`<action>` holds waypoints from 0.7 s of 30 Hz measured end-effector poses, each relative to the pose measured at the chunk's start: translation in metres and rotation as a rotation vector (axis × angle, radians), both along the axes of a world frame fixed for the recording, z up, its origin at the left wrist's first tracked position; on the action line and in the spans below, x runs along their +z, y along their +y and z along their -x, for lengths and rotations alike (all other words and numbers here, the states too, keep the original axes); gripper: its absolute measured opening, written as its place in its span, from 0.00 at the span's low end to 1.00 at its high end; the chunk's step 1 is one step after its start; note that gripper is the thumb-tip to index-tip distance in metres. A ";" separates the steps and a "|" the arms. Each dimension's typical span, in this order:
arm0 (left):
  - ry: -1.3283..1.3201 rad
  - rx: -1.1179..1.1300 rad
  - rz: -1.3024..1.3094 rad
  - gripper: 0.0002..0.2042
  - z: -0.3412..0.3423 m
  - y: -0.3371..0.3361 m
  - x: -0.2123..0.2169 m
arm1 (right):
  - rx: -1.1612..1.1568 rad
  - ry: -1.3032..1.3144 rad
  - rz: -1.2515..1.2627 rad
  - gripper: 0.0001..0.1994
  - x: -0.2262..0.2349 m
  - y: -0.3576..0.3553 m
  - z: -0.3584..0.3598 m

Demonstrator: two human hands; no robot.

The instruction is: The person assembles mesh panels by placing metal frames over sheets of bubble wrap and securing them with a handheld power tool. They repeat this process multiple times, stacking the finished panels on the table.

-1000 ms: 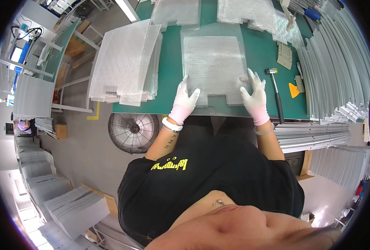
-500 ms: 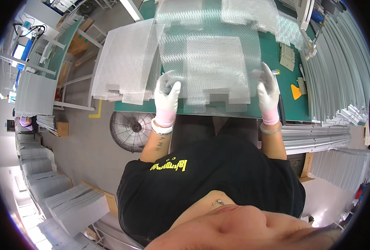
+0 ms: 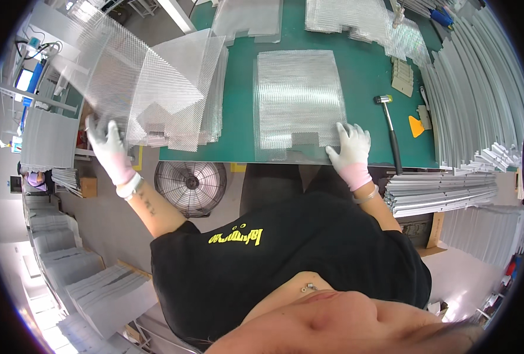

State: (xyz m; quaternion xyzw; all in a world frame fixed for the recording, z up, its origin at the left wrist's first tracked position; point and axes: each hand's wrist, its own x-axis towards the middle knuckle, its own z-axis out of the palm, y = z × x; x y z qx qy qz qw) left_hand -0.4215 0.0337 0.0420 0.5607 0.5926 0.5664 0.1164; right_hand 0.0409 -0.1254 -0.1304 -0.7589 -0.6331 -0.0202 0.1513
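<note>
At the far left, my left hand (image 3: 110, 152), in a white and pink glove, holds the near edge of a wire mesh sheet (image 3: 117, 62). That sheet slants in the air, partly over a stack of mesh sheets (image 3: 212, 118) on the table's left; the fingertips are blurred. My right hand (image 3: 354, 154), gloved the same way, has its fingers apart beside the near right corner of another pile of mesh sheets (image 3: 297, 88), thumb close to its edge. This pile lies in the middle of the green table (image 3: 241, 118) and has a notch on its near side.
A mallet (image 3: 390, 127) with a black handle lies right of my right hand. Beyond it are a yellow scraper (image 3: 416, 126) and a beige slotted block (image 3: 402, 76). More mesh (image 3: 247, 17) lies at the back. Long metal strips (image 3: 474, 100) line the right; a floor fan (image 3: 191, 186) stands below.
The large mesh sheet that lay between my hands has swung left with my left hand, uncovering the middle pile and mallet. My right hand has moved left, to the pile's corner.
</note>
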 end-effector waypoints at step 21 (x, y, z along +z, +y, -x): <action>0.635 -0.498 0.315 0.30 -0.160 -0.075 -0.173 | 0.201 1.034 0.057 0.23 0.061 0.027 -0.029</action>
